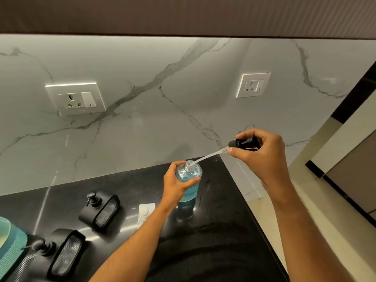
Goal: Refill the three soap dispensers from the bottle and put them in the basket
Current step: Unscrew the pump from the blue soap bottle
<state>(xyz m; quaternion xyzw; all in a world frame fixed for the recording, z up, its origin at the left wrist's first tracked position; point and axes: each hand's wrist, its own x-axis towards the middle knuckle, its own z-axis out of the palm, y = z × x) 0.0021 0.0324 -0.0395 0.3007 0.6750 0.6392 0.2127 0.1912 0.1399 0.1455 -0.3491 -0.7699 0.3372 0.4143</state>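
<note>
While the clear bottle of blue soap is gripped by the left hand at centre frame, upright on the black surface, its black pump cap is pinched in the right hand at right of centre, the tube's tip at the open neck. The step in hand is judged to be opening the bottle. Two black dispensers stand at lower left, unopened; a third cannot be made out. A teal basket is cut by the left edge. Next, the pump must be lifted clear and laid down.
</note>
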